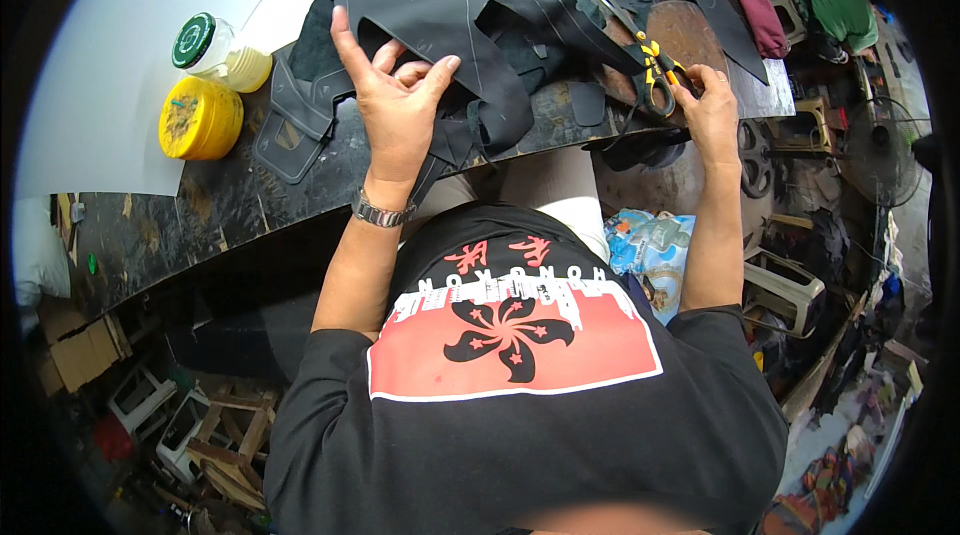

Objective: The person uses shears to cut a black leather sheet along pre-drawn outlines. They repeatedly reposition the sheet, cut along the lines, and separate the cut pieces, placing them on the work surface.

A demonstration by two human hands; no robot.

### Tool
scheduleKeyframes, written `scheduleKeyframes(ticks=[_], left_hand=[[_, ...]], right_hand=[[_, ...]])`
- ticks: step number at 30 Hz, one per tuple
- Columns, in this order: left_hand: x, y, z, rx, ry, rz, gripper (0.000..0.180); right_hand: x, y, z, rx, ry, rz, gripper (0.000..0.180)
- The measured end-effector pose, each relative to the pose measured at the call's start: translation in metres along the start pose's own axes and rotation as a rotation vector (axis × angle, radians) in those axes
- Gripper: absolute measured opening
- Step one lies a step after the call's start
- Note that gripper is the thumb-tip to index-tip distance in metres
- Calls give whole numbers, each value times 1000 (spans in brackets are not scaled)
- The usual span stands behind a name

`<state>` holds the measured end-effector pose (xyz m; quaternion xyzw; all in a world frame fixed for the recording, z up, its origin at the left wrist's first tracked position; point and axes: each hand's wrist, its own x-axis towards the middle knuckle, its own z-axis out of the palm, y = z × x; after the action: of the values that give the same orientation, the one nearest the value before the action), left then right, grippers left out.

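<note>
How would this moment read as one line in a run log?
left hand: pinching black leather sheet | right hand: grip on yellow-handled scissors | dark worn workbench: yellow round tub

Left hand [395,100] on black leather piece [470,30], right hand [708,100] beside yellow-handled scissors [655,70].

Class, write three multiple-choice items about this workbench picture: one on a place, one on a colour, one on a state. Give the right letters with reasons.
1. Where does the round yellow plastic tub stand?
A. left of the left hand
B. beside the right hand
C. on the floor

2. What colour are the scissors' handles?
A. red
B. yellow
C. green

3. What is the left hand doing?
A. resting flat
B. pinching black leather sheet in its fingers
C. holding a jar

Answers: 1 A, it sits at the bench's left end; 2 B, the loops show yellow; 3 B, thumb and fingers meet at the sheet's edge.
</note>
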<state>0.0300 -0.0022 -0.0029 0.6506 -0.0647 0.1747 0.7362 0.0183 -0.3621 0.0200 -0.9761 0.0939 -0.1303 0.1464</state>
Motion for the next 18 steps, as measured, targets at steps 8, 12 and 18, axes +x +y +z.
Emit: scheduleKeyframes(ticks=[8,12,18], left_hand=[[16,13,4,269,-491,-153,36],[17,18,23,-3,-306,-25,37],[17,-1,18,-53,-198,-222,48]], right_hand=[[-13,-16,-3,-87,-57,-79,34],[-6,-8,-3,-71,-80,-40,28],[-8,-6,-34,1062,-309,454,31]])
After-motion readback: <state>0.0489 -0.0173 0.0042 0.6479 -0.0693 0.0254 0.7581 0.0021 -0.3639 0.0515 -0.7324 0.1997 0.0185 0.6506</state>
